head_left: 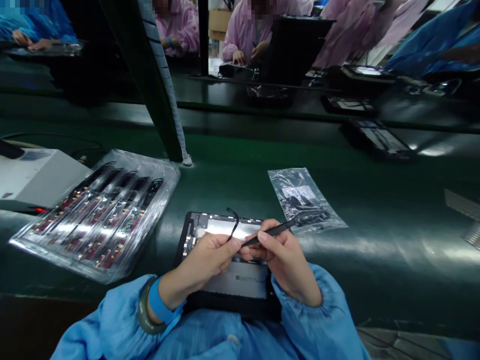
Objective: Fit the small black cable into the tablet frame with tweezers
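An open tablet [240, 277], its inside parts bare, lies in front of me at the bench's near edge. Over its middle, my left hand [213, 255] is closed with thumb and finger pinching a thin black cable [236, 222], whose free end curls upward. My right hand [279, 250] grips black tweezers [275, 230], their narrow tip pointing left at my left fingertips. The two hands meet there, and the pinched end of the cable is hidden by the fingers. A clear plastic bag [275, 177] with small dark parts lies just beyond my right hand.
At left, a clear plastic tray [165, 187] holds rows of small circuit boards, next to a white box-shaped device [48, 175]. A dark post [161, 100] with a wrapped cable rises from the bench. More devices [382, 137] and people in smocks are across the line.
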`<state>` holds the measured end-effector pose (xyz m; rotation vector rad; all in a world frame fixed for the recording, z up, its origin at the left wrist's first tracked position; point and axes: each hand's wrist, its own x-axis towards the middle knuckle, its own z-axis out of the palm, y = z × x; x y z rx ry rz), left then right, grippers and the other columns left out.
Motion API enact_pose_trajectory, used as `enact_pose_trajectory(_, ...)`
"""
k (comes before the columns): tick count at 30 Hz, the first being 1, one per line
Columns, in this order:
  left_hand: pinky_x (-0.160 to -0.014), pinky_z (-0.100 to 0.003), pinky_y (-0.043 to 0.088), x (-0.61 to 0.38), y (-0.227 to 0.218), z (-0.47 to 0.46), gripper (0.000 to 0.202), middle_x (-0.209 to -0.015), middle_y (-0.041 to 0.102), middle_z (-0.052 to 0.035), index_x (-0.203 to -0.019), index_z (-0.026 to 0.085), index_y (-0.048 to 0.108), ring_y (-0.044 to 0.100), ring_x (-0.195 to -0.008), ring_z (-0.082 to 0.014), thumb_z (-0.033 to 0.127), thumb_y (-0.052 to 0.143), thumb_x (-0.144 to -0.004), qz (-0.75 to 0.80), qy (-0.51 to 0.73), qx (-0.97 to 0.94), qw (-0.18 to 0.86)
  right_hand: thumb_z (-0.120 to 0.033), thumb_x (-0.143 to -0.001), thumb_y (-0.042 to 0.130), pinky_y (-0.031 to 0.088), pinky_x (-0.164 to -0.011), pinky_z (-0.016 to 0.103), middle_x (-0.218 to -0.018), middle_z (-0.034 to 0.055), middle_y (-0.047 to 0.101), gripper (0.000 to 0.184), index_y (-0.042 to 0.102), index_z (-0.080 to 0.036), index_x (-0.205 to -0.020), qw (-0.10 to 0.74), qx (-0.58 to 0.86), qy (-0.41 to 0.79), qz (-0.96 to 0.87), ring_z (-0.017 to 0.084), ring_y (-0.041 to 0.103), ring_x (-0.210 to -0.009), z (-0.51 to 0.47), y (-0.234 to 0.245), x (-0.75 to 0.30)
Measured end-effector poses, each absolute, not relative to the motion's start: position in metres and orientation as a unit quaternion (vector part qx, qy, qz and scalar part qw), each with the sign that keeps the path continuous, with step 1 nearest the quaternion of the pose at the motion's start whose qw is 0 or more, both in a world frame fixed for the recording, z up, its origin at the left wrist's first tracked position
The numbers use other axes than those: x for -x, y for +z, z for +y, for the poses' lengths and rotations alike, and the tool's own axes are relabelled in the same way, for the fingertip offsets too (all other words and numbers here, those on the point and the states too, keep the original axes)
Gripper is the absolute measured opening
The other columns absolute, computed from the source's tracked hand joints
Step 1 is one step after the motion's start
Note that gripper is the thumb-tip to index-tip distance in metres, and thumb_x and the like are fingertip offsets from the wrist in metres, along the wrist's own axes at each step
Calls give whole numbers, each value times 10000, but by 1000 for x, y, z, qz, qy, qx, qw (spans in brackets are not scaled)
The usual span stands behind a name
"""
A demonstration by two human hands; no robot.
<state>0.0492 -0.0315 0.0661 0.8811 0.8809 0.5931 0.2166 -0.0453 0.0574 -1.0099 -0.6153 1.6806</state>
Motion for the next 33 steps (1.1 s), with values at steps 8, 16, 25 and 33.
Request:
enact_pose_trajectory(8, -409, -215, 175, -47, 61, -32, 575, -413, 342, 80, -827, 91, 719, 240, -389, -49, 646, 580, -780, 414, 262, -433, 756, -325, -688, 812, 572, -588, 205, -652, -30, 692, 344, 507, -214, -802, 495, 409, 730, -234, 140, 701, -572, -43, 62, -218)
enact_pose_trajectory(16, -406, -196, 228, -47, 73, -33, 473, -593, 608, -6, -862, 136, 740, 321, -410, -43, 588, 645, -760, 406, 297, -483, 717, -341, -703, 793, 570, -572, 211, -722, -21, 718, 324, 505, -215, -785, 493, 382, 755, -203, 133, 690, -574, -42, 55, -219)
enact_pose_trajectory(25, -736, -246, 471, -50, 77, -33, 212, -765, 714, -44, -770, 154, 732, 617, -741, -143, 361, 689, -782, 395, 337, -485, 704, -323, -728, 768, 549, -567, 192, -727, -43, 712, 261, 549, -229, -835, 488, 357, 779, -163, 114, 681, -596, -42, 45, -218)
enact_pose_trajectory(33, -723, -256, 468, -50, 73, -36, 183, -780, 716, -54, -803, 132, 723, 618, -743, -154, 289, 629, -802, 414, 330, -510, 678, -305, -717, 779, 556, -577, 181, -707, -51, 717, 246, 573, -229, -826, 483, 345, 790, -151, 107, 688, -589, -40, 47, -215)
